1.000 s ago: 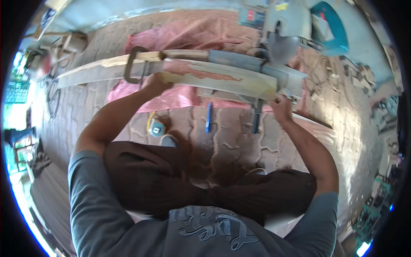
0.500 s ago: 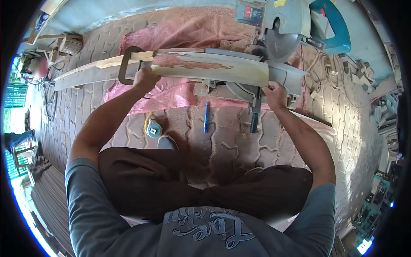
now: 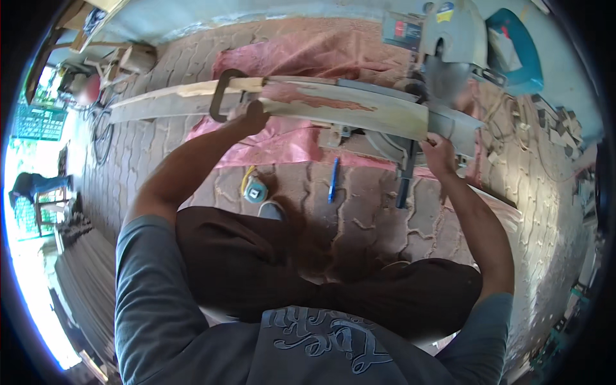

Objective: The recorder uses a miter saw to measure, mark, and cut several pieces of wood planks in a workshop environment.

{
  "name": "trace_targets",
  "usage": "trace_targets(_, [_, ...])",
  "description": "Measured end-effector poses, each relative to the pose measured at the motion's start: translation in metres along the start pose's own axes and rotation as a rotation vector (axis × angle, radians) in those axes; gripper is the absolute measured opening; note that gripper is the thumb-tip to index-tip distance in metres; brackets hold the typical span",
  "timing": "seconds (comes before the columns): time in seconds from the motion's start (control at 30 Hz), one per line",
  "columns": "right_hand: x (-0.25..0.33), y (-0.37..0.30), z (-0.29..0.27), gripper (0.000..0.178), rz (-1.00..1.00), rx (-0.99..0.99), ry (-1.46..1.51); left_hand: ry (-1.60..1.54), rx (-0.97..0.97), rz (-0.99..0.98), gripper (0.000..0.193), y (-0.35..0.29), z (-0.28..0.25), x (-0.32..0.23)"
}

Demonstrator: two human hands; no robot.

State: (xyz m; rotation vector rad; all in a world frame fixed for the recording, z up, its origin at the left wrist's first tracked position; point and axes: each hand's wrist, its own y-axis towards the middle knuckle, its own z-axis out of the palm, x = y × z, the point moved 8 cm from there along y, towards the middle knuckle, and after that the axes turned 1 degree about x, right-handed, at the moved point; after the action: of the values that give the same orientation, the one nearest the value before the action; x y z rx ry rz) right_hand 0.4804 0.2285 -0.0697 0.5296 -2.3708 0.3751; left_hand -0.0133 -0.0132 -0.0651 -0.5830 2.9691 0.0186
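A pale wooden board (image 3: 394, 117) with a reddish-brown streak lies across the base of a mitre saw (image 3: 454, 32). My left hand (image 3: 252, 117) is closed on the board's left end, beside a dark C-shaped clamp (image 3: 219, 96). At the near right corner, my right hand (image 3: 439, 154) pinches the board between thumb and fingers. The round saw blade (image 3: 446, 80) is raised just beyond the board's right end and looks smeared. A long narrow strip of wood (image 3: 160, 108) stretches left from the clamp.
Pink sheeting (image 3: 282, 144) lies under the saw on paving blocks. A tape measure (image 3: 256, 190) and a blue pen (image 3: 333, 179) rest near my feet. Wood offcuts (image 3: 561, 128) are heaped at the right by the wall. Another person (image 3: 42, 185) is far left.
The whole view has shifted, so the scene sits further right. Both hands keep their hold on the board. The blade, sharp before, now appears blurred.
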Motion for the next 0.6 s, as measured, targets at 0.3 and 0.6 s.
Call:
trace_targets(0.3, [-0.057,-0.023,-0.054,0.037,0.100,-0.119,0.069,0.057,0.107,0.564,0.069,0.021,-0.048,-0.219])
trace_targets(0.6, [-0.058,0.033,-0.305,0.025,0.102,-0.452,0.595,0.281,0.217,0.686,0.077,0.042,-0.033,-0.295])
